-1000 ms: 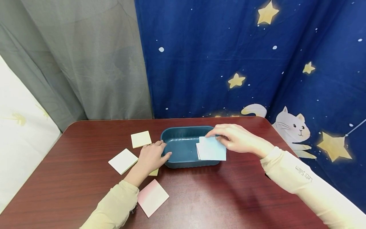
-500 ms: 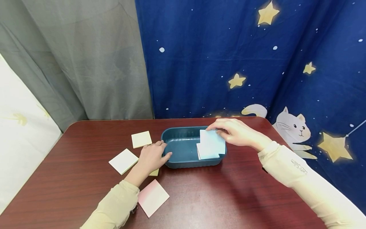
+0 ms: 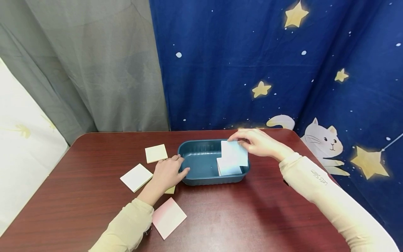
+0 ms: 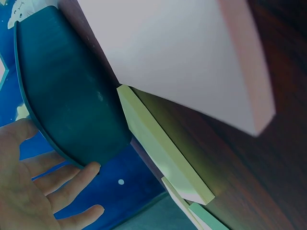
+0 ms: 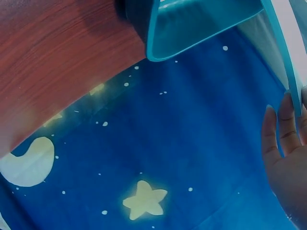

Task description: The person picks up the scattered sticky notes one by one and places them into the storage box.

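A dark teal box [image 3: 214, 180] stands on the table. My left hand [image 3: 168, 174] touches its left end, and in the left wrist view the loosely extended fingers [image 4: 79, 184] meet the rim. Over the box's right side, my right hand [image 3: 256, 142] pinches a light blue sticky note pad [image 3: 234, 153] by its upper edge between thumb and fingers. Beneath and partly covered by it, another pale pad [image 3: 228, 168] lies in the box's right part. A thin side of the held pad [image 5: 285, 48] shows in the right wrist view.
Left of the box lie a cream pad [image 3: 156, 154] and a white pad [image 3: 136, 177]. A yellow-green pad [image 3: 170, 190] is partly hidden by my left hand. Nearer the front is a pink pad [image 3: 169, 217]. A curtain [image 3: 220, 70] hangs behind the table [image 3: 252, 217].
My right hand has moved the light blue pad away from me, toward the back of the box, uncovering more of the pad below. The left hand has stayed in place.
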Action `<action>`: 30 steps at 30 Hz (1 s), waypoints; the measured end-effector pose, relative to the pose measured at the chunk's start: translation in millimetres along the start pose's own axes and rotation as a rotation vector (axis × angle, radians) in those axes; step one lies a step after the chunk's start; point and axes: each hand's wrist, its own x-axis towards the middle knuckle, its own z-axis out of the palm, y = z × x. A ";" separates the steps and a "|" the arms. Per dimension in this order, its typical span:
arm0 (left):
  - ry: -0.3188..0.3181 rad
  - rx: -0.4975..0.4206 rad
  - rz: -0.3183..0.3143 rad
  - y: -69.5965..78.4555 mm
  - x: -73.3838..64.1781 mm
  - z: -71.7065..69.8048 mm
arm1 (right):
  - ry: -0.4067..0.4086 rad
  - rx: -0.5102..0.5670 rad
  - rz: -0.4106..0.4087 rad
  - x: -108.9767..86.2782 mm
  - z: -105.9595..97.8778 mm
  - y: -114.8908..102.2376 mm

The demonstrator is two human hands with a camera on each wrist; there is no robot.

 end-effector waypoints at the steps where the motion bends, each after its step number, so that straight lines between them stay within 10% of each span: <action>1: 0.003 0.002 0.001 -0.1 0.1 -0.2 | 0.000 0.008 0.005 0.4 1.0 1.5; 30: 0.005 0.002 0.006 -1.0 0.6 0.5 | -0.153 0.088 0.163 3.3 46.5 33.3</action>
